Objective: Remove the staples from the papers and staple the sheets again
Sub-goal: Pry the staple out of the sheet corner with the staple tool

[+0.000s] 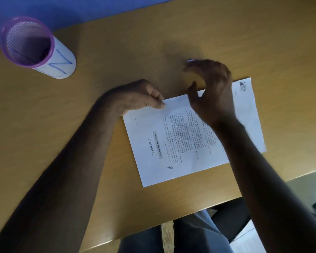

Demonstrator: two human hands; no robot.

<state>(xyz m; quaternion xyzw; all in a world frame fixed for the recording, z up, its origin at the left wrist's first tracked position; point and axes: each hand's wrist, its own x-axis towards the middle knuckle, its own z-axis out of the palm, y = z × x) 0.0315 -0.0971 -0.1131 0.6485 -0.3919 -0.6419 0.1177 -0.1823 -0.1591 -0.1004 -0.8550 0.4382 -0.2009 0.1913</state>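
Wood surface: a tan wooden table [62, 125] with a blue area beyond its far edge.
Papers: white printed papers [153, 152] lie flat near the table's front edge, turned sideways to the viewer; a second sheet [252, 114] shows beneath, offset to the right.
Readable print: the heading "TRANSCRIPTS" and a grey banner reading "THE DAY THE RIVER SPOKE"; the body text is too small to read.
Left hand: the left hand [140, 96] pinches the far left corner of the top sheet between thumb and fingers.
Right hand: the right hand [212, 88] is raised over the far edge of the papers, fingers curled and loosely spread, gripping nothing I can make out.
Small object: a purple-and-white thing [190, 60] peeks out past the right fingertips; cannot tell what it is.
Pen holder: a purple mesh cup [28, 42] at far left, wrapped in white paper bearing a blue handwritten "N".
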